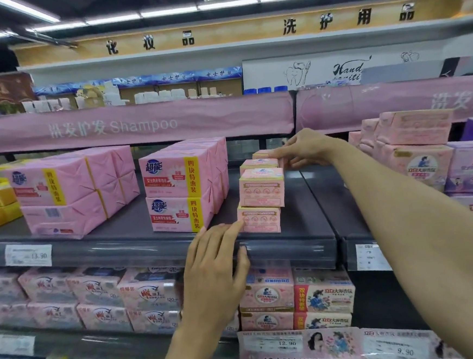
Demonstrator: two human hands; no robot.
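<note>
My right hand [303, 150] reaches to 12 o'clock, behind the small pink stack. Its grip pinches the rear box [263, 154] at its right end, high on the back column. My left hand [213, 263] has a released grip: straight fingertips touch the lower left corner of the bottom front box [259, 220], thumb down at 6 o'clock on the shelf [291, 248] lip.

The upper front box [261, 188] sits a little off toward 3 o'clock on the one below. I think a hard nudge from my left fingers could slide the bottom box out from under it. Pulling the rear box forward carelessly could knock the front pair over the lip. The four-packs [174, 190] at 9 o'clock stand apart, so they give no support.
</note>
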